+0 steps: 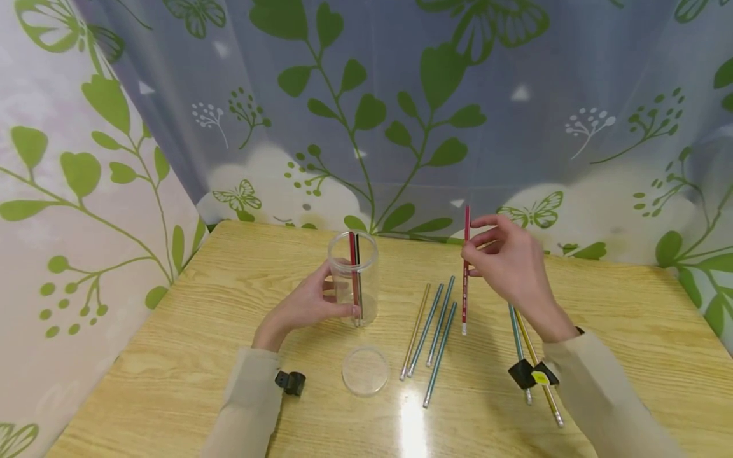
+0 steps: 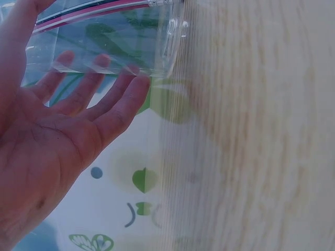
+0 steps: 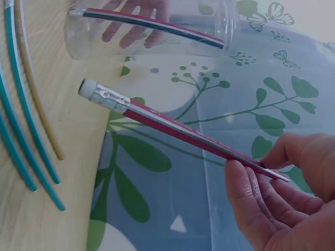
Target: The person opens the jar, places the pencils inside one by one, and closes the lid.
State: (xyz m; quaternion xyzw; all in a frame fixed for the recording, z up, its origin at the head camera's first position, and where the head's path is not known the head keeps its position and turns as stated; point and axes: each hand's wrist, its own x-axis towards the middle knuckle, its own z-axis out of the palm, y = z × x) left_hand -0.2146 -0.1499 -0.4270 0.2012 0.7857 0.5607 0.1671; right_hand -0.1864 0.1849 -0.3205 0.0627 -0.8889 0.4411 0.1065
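Observation:
A clear cylindrical jar [image 1: 371, 289] stands on the table, its mouth uncovered. My left hand [image 1: 306, 300] grips it from the left, thumb in front and fingers behind. Inside the jar lean a red pencil [image 1: 353, 280] and a black pencil [image 1: 357, 245], eraser ends down. To the right, my right hand [image 1: 511, 259] pinches another red pencil [image 1: 465, 299] near its upper part, between thumb and fingers. This pencil hangs nearly upright in the air; its white eraser [image 3: 89, 88] and silver band point downward in the head view.
A round clear lid [image 1: 365, 371] lies in front of the jar. Between the hands lie a gold pencil [image 1: 415, 331] and several teal pencils [image 1: 439, 356]. Another teal pencil [image 1: 516, 334] and gold pencil [image 1: 552, 404] lie beneath my right wrist. A patterned curtain [image 1: 401, 184] hangs behind the table.

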